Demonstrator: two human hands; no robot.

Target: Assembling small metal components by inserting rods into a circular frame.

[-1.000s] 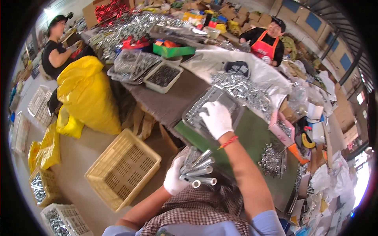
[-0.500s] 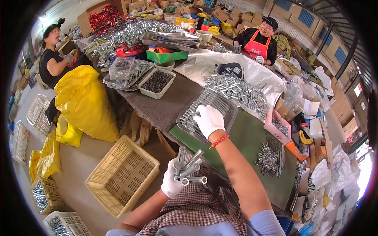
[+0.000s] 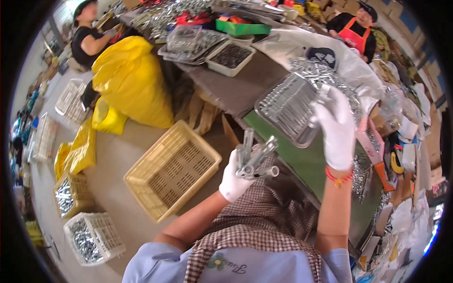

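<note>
My left hand [image 3: 235,183], in a white glove, is closed around several silvery metal tubes [image 3: 257,162] that fan out in front of my apron. My right hand [image 3: 337,127], also gloved, is above the right edge of a metal tray [image 3: 306,140]. Its thumb and fingers pinch a short metal tube [image 3: 324,92]; the blur hides its full shape. Rows of slim metal rods or bolts [image 3: 288,108] lie side by side in the tray. Beyond my right hand, a heap of loose metal tubes [image 3: 314,73] spreads over a white sheet [image 3: 278,45].
An empty-looking yellow crate [image 3: 141,186] is on the floor at my left, near a big yellow sack [image 3: 130,80]. White crates [image 3: 111,233] hold metal parts. A tub of dark screws [image 3: 230,70] stands on the table. Co-workers [image 3: 89,40] [image 3: 354,30] are across from me.
My right hand has moved from the tray's rods to its right edge and now pinches a tube. The view has swung left and down. My left hand still holds its tubes.
</note>
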